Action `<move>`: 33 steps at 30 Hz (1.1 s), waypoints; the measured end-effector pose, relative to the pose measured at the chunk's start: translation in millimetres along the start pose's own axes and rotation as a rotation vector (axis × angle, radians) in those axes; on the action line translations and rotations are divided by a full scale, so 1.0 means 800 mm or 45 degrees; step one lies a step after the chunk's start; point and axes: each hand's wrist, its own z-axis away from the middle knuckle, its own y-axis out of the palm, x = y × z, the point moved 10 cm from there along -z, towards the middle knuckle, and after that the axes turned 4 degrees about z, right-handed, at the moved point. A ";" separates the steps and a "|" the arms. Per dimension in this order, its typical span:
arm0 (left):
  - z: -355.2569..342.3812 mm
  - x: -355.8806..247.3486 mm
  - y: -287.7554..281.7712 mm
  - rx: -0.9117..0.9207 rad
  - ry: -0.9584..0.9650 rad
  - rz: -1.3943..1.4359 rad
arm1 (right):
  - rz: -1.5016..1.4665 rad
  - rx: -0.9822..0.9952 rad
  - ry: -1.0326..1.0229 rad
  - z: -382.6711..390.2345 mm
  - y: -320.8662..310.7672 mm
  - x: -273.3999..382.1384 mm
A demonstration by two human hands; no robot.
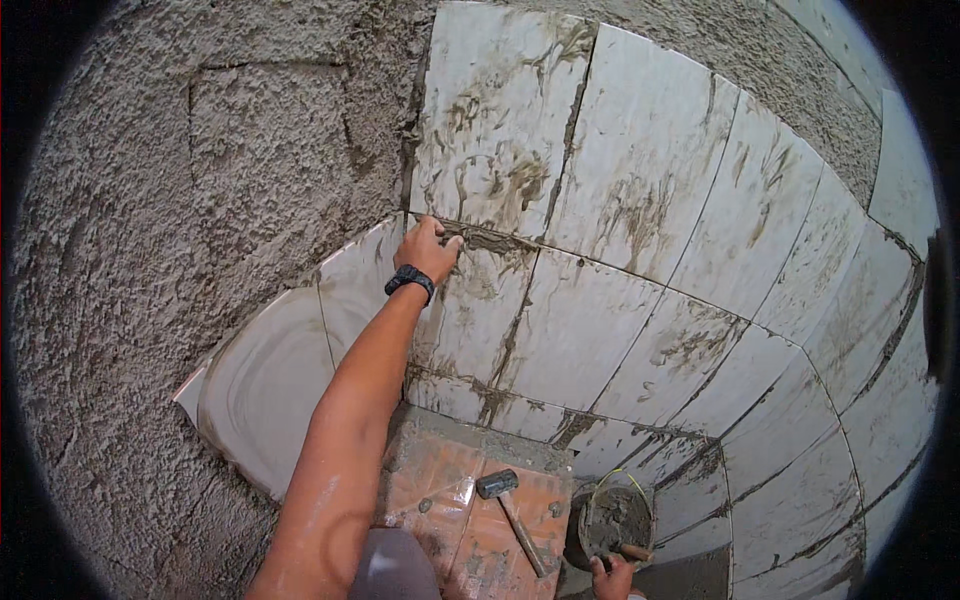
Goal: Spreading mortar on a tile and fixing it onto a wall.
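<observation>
My left hand (430, 250), with a dark watch on its wrist, is at the joint between an upper white wall tile (500, 120) and the lower wall tile (480, 310). Its thumb and fingers are bent in a pinch at the mortar-filled gap; whatever lies between them is too small to name. At the lower edge, my right hand (613, 578) is at the near rim of a dark bucket (573, 540) of grey mortar (617, 517). Its thumb stands apart from its fingers, just below a trowel's wooden handle (636, 552), not wrapped round it.
A mallet (515, 515) with a black head lies on mortar-spotted orange floor tiles (425, 465). Rough grey render (180, 250) covers the left wall above pale, smeared tiles (265, 375). Mortar-streaked white tiles (780, 450) continue along the right. My knee (395, 565) shows below.
</observation>
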 end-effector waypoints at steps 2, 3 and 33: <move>0.001 -0.006 0.003 -0.006 0.050 0.018 | -0.027 0.046 0.078 -0.001 -0.008 0.024; 0.001 -0.016 0.005 -0.011 0.140 0.039 | -0.082 0.097 0.079 -0.002 -0.008 0.035; -0.001 0.014 -0.047 -0.107 0.020 -0.021 | 0.645 -0.988 -1.616 -0.282 -0.194 0.785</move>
